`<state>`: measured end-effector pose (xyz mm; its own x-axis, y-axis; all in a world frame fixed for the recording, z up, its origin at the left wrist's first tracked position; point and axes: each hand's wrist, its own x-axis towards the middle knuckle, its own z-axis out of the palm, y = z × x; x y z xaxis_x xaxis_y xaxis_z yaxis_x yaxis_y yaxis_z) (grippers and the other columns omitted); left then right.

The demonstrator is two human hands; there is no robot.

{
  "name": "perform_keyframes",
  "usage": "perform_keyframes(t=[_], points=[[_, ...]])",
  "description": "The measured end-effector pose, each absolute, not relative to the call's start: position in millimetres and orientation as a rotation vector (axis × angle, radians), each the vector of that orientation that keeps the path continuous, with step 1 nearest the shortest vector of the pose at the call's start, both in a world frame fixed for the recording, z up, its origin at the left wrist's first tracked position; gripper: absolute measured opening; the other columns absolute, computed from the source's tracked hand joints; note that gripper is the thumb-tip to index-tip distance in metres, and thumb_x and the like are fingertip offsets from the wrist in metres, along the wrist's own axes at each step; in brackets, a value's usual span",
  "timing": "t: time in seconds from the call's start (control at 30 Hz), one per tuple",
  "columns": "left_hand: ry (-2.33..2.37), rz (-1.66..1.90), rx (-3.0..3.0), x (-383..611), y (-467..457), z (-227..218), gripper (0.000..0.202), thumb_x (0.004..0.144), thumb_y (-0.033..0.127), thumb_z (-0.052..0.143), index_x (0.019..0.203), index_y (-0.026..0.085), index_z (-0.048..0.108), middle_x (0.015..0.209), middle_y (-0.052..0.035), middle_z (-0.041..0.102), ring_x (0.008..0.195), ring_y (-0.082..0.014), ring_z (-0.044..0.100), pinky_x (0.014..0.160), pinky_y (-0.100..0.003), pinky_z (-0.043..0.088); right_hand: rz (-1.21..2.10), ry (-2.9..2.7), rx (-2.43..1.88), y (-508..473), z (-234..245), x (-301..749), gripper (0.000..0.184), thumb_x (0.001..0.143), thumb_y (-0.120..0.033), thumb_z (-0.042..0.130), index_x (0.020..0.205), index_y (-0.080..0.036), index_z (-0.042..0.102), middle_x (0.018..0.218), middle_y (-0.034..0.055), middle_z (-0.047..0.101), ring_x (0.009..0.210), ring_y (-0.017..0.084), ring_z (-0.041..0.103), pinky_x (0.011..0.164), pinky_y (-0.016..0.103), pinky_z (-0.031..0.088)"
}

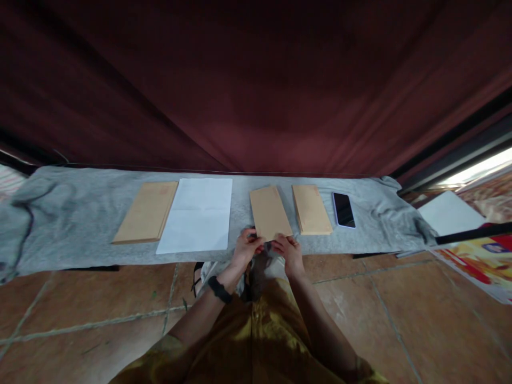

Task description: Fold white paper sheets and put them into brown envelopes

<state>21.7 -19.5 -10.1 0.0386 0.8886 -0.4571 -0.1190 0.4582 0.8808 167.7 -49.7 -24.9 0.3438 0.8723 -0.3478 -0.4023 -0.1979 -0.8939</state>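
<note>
"What's the surface?"
"Grey cloth (372, 210), dark red curtain (256, 106) beyond, tiled floor (352, 314) below."
"And the grip?"
"Left hand (245, 249) and right hand (291, 255) both pinch the brown envelope (271, 212) over the cloth, by its near edge."

The brown envelope (272, 212) hides whatever fingers of the left hand (244, 249) and right hand (292, 255) lie beneath it. Layers in the leftmost brown stack (146, 213) are too blurred to count. Grey cloth (52, 224) runs off the left edge, a colourful print (482, 261) off the right.

Dim light, shadowed red cloth (256, 117), bright strip (482, 168) far right, stretched, slightly blurred edges
</note>
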Motion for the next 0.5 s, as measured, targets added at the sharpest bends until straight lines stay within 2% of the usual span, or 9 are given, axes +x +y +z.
perform_keyframes(t=[0.07,0.13,0.17,0.23,0.3,0.33,0.5], points=[[1.282,0.912,0.752,23.2,-20.8,-7.8,0.04,0.067,0.032,0.082,0.097,0.019,0.06,0.069,0.0014,0.07,0.055,-0.0145,0.066,0.053,-0.024,0.05,1.151,-0.525,-1.355,-43.5,-14.8,168.5,0.035,0.073,-0.051,0.077,0.071,-0.02,0.061,0.062,-0.0005,0.065,0.062,0.018,0.066,0.062,0.03,0.055],[1.271,0.921,0.732,21.6,-20.3,-5.7,0.04,0.069,0.035,0.082,0.098,0.019,0.06,0.072,-0.0006,0.071,0.059,-0.0155,0.068,0.056,-0.026,0.053,0.932,-0.762,-1.478,-40.0,-1.4,171.6,0.033,0.083,-0.05,0.069,0.072,-0.019,0.065,0.066,0.0016,0.067,0.067,0.019,0.066,0.069,0.031,0.055],[1.268,0.928,0.723,19.9,-19.6,-4.8,0.039,0.07,0.037,0.082,0.098,0.018,0.06,0.073,-0.0014,0.071,0.061,-0.0155,0.068,0.058,-0.026,0.054,0.775,-0.939,-1.552,-39.3,5.2,173.1,0.032,0.089,-0.047,0.063,0.077,-0.018,0.069,0.073,0.0042,0.071,0.072,0.02,0.067,0.073,0.033,0.054],[1.266,0.945,0.705,15.4,-18.0,-2.9,0.038,0.071,0.04,0.081,0.096,0.018,0.062,0.074,-0.0025,0.072,0.063,-0.0155,0.069,0.061,-0.026,0.055,0.483,-1.306,-1.632,-39.4,14.9,174.8,0.031,0.098,-0.037,0.051,0.103,-0.019,0.074,0.1,0.0095,0.076,0.091,0.024,0.07,0.085,0.036,0.053],[1.263,0.965,0.687,10.7,-17.2,-1.0,0.038,0.073,0.044,0.08,0.094,0.018,0.062,0.077,-0.0036,0.072,0.067,-0.016,0.07,0.064,-0.027,0.056,0.285,-1.605,-1.632,-41.2,16.8,173.7,0.037,0.101,-0.026,0.044,0.128,-0.021,0.067,0.126,0.0108,0.071,0.11,0.025,0.067,0.096,0.038,0.05],[1.261,0.974,0.678,8.7,-17.4,0.0,0.038,0.074,0.046,0.079,0.093,0.018,0.062,0.078,-0.0042,0.073,0.069,-0.0163,0.071,0.066,-0.028,0.056,0.211,-1.73,-1.625,-42.6,14.5,172.2,0.04,0.101,-0.021,0.043,0.135,-0.021,0.063,0.133,0.0109,0.068,0.116,0.025,0.065,0.1,0.039,0.048],[1.232,0.98,0.605,5.4,-21.8,3.9,0.04,0.074,0.05,0.078,0.091,0.019,0.062,0.082,-0.0069,0.074,0.073,-0.0184,0.072,0.071,-0.032,0.059,0.012,-2.069,-1.653,-53.4,-13.2,159.6,0.048,0.097,-0.012,0.047,0.143,-0.021,0.055,0.143,0.0116,0.061,0.122,0.027,0.06,0.103,0.042,0.045]])
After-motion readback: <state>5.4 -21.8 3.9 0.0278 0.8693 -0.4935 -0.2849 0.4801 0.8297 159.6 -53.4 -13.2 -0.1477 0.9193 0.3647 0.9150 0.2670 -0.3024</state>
